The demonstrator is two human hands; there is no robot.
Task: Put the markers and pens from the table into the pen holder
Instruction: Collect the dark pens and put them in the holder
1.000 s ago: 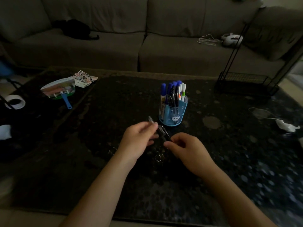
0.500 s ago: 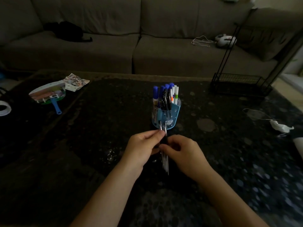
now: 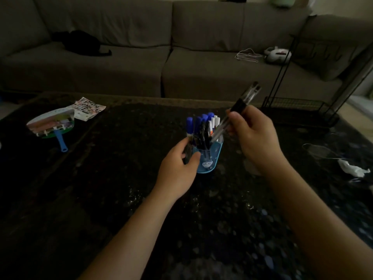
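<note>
Insertion step in hand — right hand (image 3: 255, 136) raised beside and slightly above the pen holder (image 3: 210, 156), grip closed around a small bundle of clear-barrelled pens (image 3: 241, 107) held at a slant, caps pointing up toward the sofa (image 3: 141, 57), lower tips angled down to the holder's open top and seemingly just at its rim. Left hand (image 3: 179, 168) pressed against the near-left side of the holder, grip curled round a dark pen (image 3: 188, 147) standing upright against the holder's wall; whether that pen is already inside cannot be told in this dim light. Holder upright on the dark table (image 3: 121, 199), already crowded with blue-capped markers (image 3: 198, 123) and white-capped ones. Next move, by judgement: tilt the bundle closer to vertical, aim the tips at a gap among the standing markers, then loosen the grip and let the pens slide down — holder steadied by the left meanwhile. No loose pens visible elsewhere on the table, so probably close to done.
</note>
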